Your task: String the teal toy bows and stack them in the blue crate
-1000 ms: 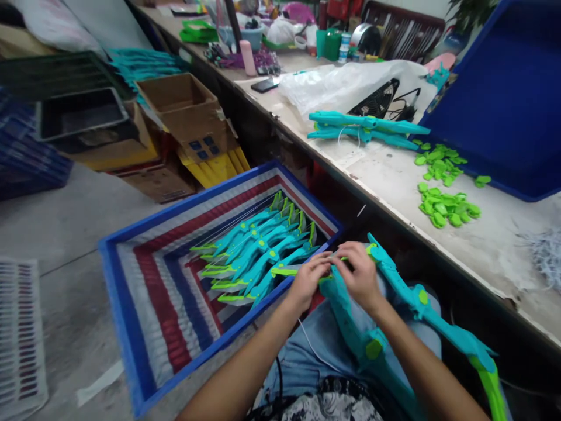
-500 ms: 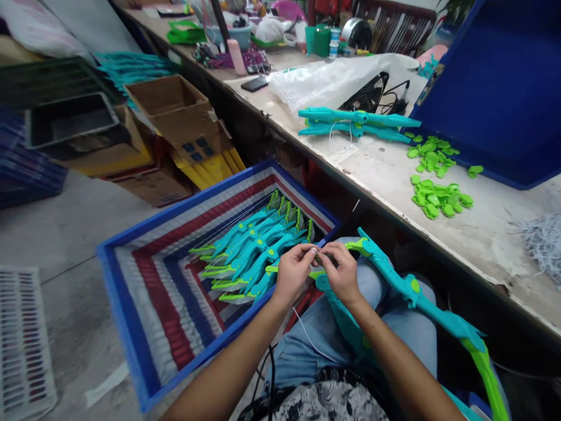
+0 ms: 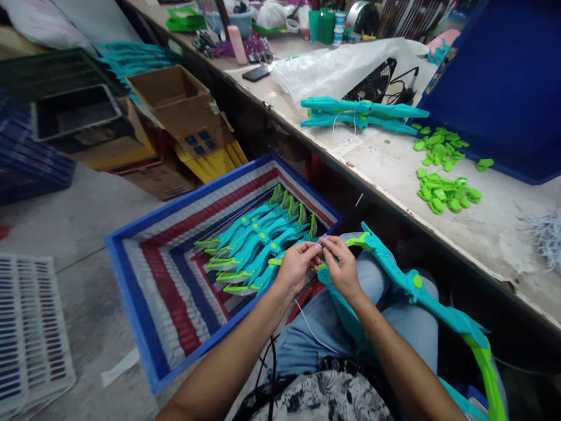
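Observation:
A teal toy bow with lime green tips [image 3: 421,292] lies across my lap, one end pointing toward the bench. My left hand [image 3: 295,268] and my right hand [image 3: 344,269] meet just above my knees, each pinching a thin white string [image 3: 312,330] near the bow's green tip. The string trails down over my jeans. Both hands are closed in a pinch. Beside my left hand, a blue crate [image 3: 131,275] lined with striped sacking holds several finished teal bows [image 3: 258,245].
The long workbench [image 3: 482,234] on the right carries two teal bows [image 3: 363,113], piles of small green parts [image 3: 447,196], a tilted blue bin [image 3: 504,93], a fan and a plastic bag. Cardboard boxes [image 3: 184,117] and stacked crates stand on the floor at the left.
My hands have stayed together at the bow's tip, with the fingers working the string. The view has shifted slightly; the bow on my lap has barely moved.

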